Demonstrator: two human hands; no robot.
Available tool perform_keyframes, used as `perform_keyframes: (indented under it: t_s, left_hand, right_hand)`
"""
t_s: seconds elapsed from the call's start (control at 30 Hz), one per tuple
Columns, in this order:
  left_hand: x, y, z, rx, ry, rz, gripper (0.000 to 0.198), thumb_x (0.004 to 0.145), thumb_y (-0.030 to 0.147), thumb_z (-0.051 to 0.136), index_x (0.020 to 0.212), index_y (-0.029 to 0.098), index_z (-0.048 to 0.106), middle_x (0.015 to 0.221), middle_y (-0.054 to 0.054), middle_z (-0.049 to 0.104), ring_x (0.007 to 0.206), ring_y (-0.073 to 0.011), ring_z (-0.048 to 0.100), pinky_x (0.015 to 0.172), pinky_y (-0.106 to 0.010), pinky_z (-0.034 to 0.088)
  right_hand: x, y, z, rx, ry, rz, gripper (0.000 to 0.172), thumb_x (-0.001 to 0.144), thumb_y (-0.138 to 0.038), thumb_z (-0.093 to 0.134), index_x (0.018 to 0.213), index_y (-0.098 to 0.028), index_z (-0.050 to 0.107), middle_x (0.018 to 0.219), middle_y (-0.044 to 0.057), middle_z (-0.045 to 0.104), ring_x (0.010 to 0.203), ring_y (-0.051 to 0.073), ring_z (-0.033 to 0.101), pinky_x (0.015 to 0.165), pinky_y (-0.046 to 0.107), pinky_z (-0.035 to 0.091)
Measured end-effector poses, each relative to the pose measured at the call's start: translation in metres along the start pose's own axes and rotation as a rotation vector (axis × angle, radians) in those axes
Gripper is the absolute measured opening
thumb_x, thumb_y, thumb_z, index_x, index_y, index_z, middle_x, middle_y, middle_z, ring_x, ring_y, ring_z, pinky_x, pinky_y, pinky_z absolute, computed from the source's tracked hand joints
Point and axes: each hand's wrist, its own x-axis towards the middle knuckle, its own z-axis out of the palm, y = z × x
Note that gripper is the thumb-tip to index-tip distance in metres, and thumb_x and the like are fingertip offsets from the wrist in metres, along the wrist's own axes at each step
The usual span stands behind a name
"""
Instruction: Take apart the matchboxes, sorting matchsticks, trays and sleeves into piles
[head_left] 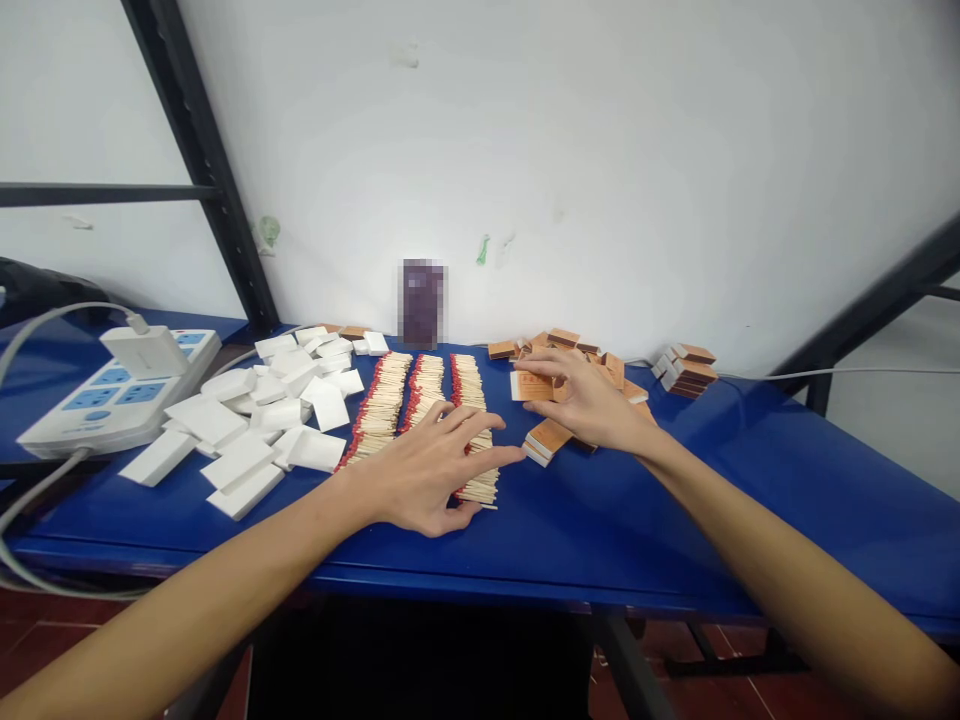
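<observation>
Matchsticks (385,400), pale wood with red heads, form three rows, partly beneath the spread left hand (426,474). Right hand (583,396) pinches an orange cardboard matchbox (534,387).

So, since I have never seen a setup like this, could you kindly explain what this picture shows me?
Gladly. There is no machine here: one camera, worn on a person's head, looks forward and down at their two bare hands. On the blue table lie three rows of matches, a heap of small white boxes and a power strip to the left, and brown matchboxes to the right. The left hand is spread over the matches and grips nothing visible. The right hand has one matchbox between thumb and fingers; I cannot tell how firmly, if at all, it grips.
</observation>
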Motion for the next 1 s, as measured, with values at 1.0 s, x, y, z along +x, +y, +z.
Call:
perform_keyframes:
  t_s: [1.0]
  left_hand:
    - [0.050,-0.071,-0.033,-0.702,0.047,-0.353,0.025,0.085,0.040,0.061,0.086,0.016,0.058,0.081,-0.002,0.061,0.073,-0.0132,0.055,0.067,-0.027,0.042]
  right_hand:
    - [0.016,-0.037,0.032,-0.480,0.145,-0.234,0.021,0.092,-0.014,0.048,0.103,-0.020,0.065,0.099,0.012,0.063,0.092,0.027,0.056,0.078,0.041,0.044]
